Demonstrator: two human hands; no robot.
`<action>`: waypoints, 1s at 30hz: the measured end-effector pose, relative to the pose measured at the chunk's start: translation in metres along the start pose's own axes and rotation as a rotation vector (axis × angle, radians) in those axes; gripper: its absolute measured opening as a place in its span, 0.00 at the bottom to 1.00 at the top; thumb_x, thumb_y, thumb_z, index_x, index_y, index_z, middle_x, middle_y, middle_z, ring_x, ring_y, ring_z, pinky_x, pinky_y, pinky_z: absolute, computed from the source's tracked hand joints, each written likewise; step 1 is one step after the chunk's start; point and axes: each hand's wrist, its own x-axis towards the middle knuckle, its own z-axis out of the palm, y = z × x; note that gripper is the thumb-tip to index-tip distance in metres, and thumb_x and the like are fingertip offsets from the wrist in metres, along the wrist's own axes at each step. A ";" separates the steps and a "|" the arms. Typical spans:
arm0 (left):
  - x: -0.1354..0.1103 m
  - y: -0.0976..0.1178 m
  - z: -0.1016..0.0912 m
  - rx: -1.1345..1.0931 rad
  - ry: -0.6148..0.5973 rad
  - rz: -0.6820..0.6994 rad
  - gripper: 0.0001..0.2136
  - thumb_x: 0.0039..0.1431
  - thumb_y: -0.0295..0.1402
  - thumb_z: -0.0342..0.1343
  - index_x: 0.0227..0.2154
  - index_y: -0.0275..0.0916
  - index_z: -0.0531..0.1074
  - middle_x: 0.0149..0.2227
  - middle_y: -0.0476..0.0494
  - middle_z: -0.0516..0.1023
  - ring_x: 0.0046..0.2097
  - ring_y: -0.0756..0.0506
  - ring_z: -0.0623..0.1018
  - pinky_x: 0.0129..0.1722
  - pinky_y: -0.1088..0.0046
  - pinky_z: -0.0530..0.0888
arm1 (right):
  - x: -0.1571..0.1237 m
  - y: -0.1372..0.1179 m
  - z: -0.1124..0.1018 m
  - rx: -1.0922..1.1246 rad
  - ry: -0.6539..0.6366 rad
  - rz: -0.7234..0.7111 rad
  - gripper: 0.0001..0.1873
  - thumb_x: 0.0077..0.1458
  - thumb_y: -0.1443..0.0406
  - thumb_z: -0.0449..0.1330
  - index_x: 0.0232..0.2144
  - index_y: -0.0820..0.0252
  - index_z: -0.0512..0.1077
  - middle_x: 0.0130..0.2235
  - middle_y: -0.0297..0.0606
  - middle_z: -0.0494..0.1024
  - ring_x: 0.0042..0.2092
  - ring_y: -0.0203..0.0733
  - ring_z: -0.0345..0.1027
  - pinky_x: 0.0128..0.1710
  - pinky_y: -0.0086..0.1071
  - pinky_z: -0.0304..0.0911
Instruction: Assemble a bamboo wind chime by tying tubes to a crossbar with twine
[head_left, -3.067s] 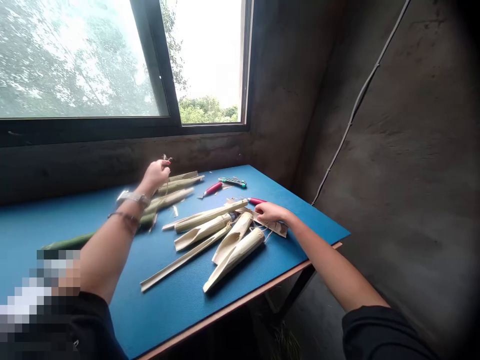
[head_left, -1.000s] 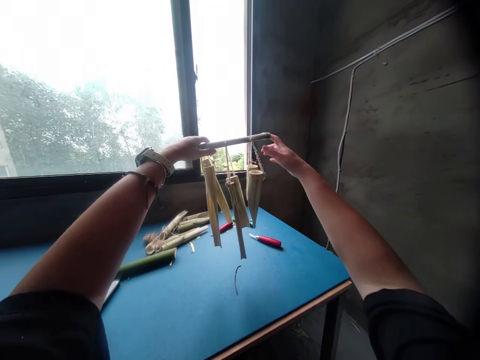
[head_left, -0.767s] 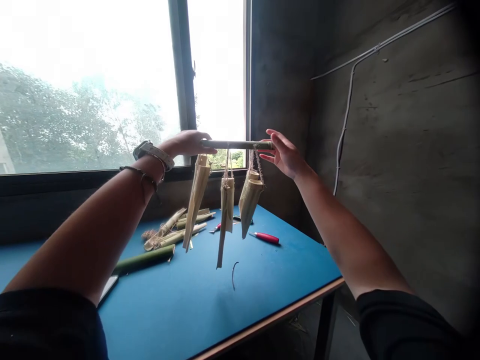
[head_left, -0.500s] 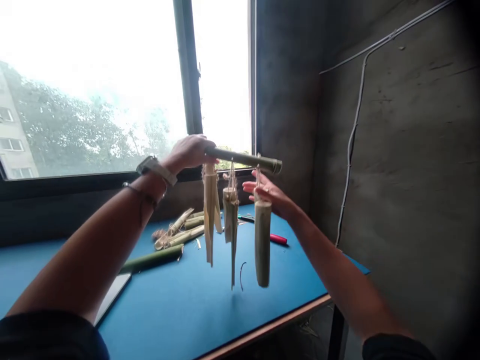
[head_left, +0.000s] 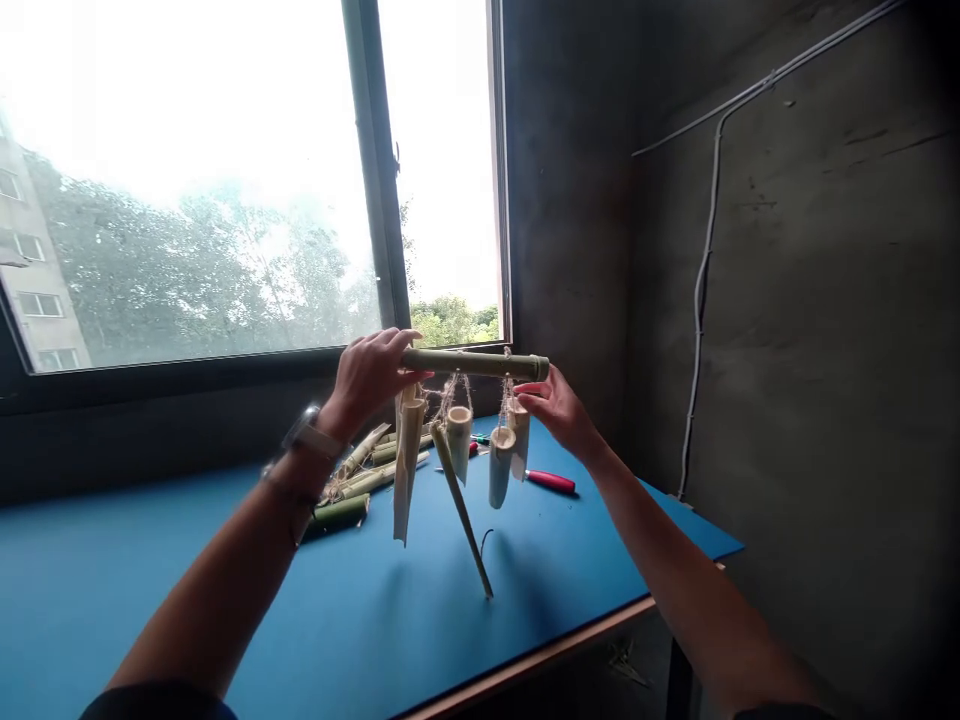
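A bamboo wind chime (head_left: 480, 363) hangs over the table, its level crossbar carrying several cut bamboo pieces on twine. My left hand (head_left: 371, 375) grips the crossbar's left end, fingers over the top and thumb beneath. At the other end, my right hand (head_left: 561, 410) has its fingers closed at the bar's tip, close to the twine; the exact contact is partly hidden. A long split bamboo piece (head_left: 407, 470) dangles below my left hand. Toward the right hang short bamboo tubes (head_left: 501, 470), and a thin bamboo strip (head_left: 461, 510) slants down with its lower end near the tabletop.
Behind the chime, bamboo pieces (head_left: 375, 475) with twine lie on the blue table (head_left: 300, 620), with a green bamboo length (head_left: 337, 514) before them. A red-handled tool (head_left: 551, 482) lies right. The window (head_left: 225, 250) is behind; a concrete wall (head_left: 825, 350) stands right.
The chime has come down and its crossbar has levelled. The hanging pieces have swung, and the thin strip now slants. My right hand has moved from spread fingers to closing at the bar's right end.
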 end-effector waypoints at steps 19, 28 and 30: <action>-0.034 -0.022 0.016 -0.345 0.070 -0.220 0.31 0.46 0.43 0.62 0.54 0.40 0.61 0.43 0.40 0.73 0.44 0.41 0.73 0.45 0.61 0.70 | 0.050 -0.084 0.011 -1.394 -0.248 -0.602 0.19 0.58 0.54 0.53 0.38 0.66 0.70 0.34 0.44 0.74 0.35 0.45 0.67 0.39 0.38 0.58; -0.100 -0.022 0.057 -1.151 -0.174 -0.420 0.48 0.47 0.64 0.42 0.64 0.43 0.30 0.64 0.30 0.46 0.62 0.36 0.58 0.54 0.57 0.66 | 0.071 -0.123 0.020 -1.412 -0.051 -0.506 0.27 0.57 0.46 0.47 0.38 0.63 0.71 0.32 0.40 0.72 0.35 0.43 0.68 0.36 0.37 0.61; -0.112 0.000 0.060 -1.253 -0.289 -0.448 0.46 0.47 0.66 0.32 0.64 0.40 0.40 0.61 0.29 0.55 0.58 0.37 0.65 0.50 0.60 0.70 | 0.072 -0.126 0.030 -1.370 -0.055 -0.493 0.28 0.57 0.45 0.46 0.38 0.63 0.71 0.31 0.38 0.72 0.35 0.43 0.68 0.37 0.37 0.61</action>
